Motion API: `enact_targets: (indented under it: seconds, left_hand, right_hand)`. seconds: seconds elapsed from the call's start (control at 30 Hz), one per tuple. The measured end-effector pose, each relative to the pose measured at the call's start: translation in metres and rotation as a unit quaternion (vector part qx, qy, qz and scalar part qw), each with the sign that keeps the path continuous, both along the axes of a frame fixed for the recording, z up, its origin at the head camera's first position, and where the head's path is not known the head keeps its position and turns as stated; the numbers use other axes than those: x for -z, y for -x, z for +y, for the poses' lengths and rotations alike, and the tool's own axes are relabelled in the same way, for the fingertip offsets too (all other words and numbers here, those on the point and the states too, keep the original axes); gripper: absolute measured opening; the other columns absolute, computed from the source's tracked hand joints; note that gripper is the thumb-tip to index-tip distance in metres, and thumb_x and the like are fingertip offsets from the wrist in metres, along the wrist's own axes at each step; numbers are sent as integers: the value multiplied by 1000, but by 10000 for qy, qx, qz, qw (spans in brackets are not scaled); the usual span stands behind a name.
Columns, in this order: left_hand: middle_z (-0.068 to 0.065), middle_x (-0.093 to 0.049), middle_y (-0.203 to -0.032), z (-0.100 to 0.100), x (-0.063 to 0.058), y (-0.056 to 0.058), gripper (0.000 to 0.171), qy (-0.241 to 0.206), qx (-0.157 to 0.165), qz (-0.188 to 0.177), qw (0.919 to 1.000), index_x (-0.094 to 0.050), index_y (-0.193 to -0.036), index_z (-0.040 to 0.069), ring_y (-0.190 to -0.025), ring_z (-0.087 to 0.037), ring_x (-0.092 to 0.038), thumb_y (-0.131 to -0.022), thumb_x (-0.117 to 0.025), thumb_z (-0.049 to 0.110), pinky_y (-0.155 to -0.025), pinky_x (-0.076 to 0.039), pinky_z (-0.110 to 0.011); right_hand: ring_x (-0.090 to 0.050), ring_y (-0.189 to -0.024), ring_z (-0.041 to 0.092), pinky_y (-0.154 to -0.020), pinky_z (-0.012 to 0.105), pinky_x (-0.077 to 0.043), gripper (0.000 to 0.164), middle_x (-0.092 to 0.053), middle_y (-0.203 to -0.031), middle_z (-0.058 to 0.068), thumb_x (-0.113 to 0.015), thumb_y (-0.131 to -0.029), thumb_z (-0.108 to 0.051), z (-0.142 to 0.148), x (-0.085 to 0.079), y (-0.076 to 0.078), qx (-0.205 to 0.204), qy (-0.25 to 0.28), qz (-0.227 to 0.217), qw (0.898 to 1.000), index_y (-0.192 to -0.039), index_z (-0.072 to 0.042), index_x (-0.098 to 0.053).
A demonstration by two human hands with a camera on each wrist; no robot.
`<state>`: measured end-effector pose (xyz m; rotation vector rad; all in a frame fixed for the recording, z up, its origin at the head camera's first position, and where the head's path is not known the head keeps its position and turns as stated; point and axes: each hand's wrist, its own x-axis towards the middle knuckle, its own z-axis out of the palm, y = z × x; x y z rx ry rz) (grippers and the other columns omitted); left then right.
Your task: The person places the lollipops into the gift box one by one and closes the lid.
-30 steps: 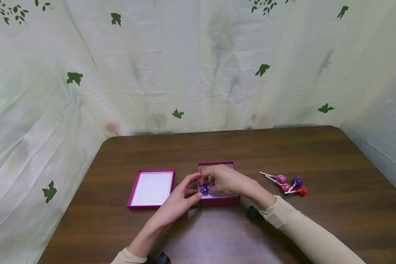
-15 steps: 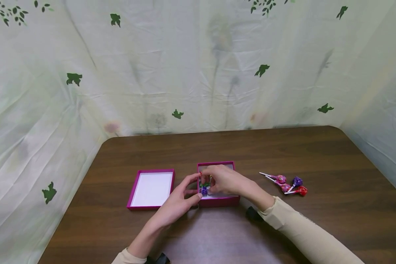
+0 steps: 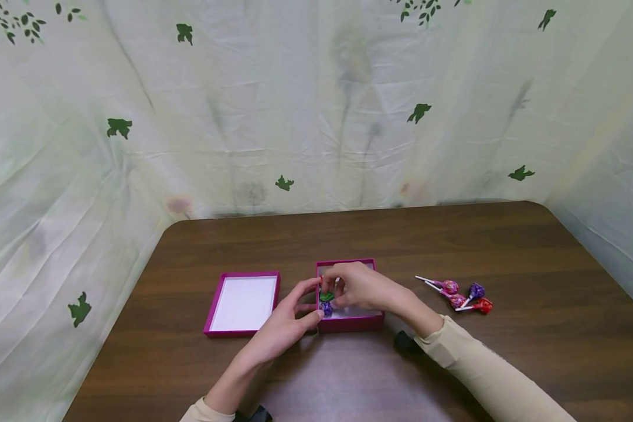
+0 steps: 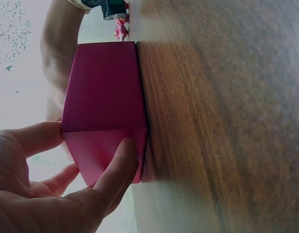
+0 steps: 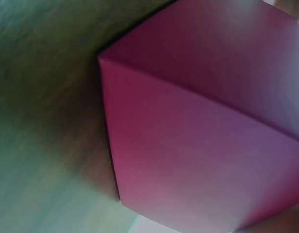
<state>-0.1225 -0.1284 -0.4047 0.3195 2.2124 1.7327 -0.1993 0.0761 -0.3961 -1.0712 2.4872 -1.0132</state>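
A magenta box (image 3: 350, 324) with a white inside stands on the table, its top uncovered. My left hand (image 3: 290, 319) holds its left side, thumb at the near corner and fingers along the side wall. In the left wrist view, a finger (image 4: 121, 158) lies against the magenta wall. My right hand (image 3: 360, 285) reaches down inside with bent fingers and pinches a green-wrapped lollipop (image 3: 326, 296) near the left wall. Just nearer me in the box lies a purple lollipop (image 3: 326, 308). The right wrist view shows only the box's outer walls.
The matching lid (image 3: 242, 303) lies left of the box, white inside facing up. To the right is a loose group of lollipops: pink ones (image 3: 450, 286), a purple one (image 3: 476, 291) and a red one (image 3: 483, 305). A patterned curtain (image 3: 316, 117) hangs behind the brown table (image 3: 316, 375).
The green lollipop has come into view beneath my right fingers, beside the purple one. My left hand has kept its place on the box.
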Motion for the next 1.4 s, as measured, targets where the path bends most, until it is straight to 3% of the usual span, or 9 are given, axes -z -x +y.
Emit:
enact_targets:
  seconds: [0.5, 0.63, 0.77, 0.87, 1.1, 1.4]
  left_hand:
    - [-13, -35, -153, 0, -1, 1, 56, 79, 25, -56, 9999, -40, -147, 20, -125, -37, -51, -96, -62, 15, -89, -51, -46]
    - [-13, -34, -153, -1, 0, 1, 57, 125, 61, -117, 9998, -38, -149, 19, -125, -36, -51, -97, -62, 17, -90, -51, -45]
    - [-13, -34, -153, -1, 0, 2, 58, 184, 50, -127, 9997, -37, -149, 19, -125, -36, -51, -97, -62, 17, -90, -51, -46]
    - [-13, -34, -153, 0, -1, 2, 58, 242, 20, -115, 9996, -38, -149, 19, -125, -36, -51, -97, -62, 18, -91, -50, -48]
    - [-12, -35, -153, 1, -3, 2, 58, 243, -84, -69, 9996, -39, -149, 19, -124, -36, -52, -96, -63, 16, -91, -50, -48]
    - [-12, -35, -153, 1, -2, 2, 59, 225, -130, -38, 9997, -40, -149, 19, -124, -35, -52, -95, -64, 16, -91, -50, -47]
  right_hand:
    - [-63, -86, 10, -72, 30, -53, 17, -68, -94, -2, -74, -85, -6, 6, -1, 2, 392, 770, -131, 9962, -101, -9, -70]
    - [-63, -85, 9, -73, 31, -54, 16, -68, -93, -8, -75, -87, -9, 11, -6, 1, 588, 1004, 42, 9932, -102, -11, -70]
    - [-62, -87, 10, -78, 35, -54, 17, -68, -98, -5, -74, -87, -9, 19, -14, -3, 725, 1139, 198, 9906, -104, -13, -70]
    - [-62, -88, 11, -80, 36, -54, 18, -69, -101, 0, -73, -88, -9, 28, -22, -7, 788, 1115, 277, 9903, -105, -15, -70]
    - [-61, -89, 11, -79, 33, -54, 21, -67, -104, -4, -74, -89, -14, 57, -39, -17, 1056, 777, 339, 9908, -108, -22, -69]
    - [-63, -89, 11, -80, 37, -53, 21, -68, -100, -7, -74, -89, -12, 101, -43, -24, 1409, 610, 364, 9875, -107, -19, -69]
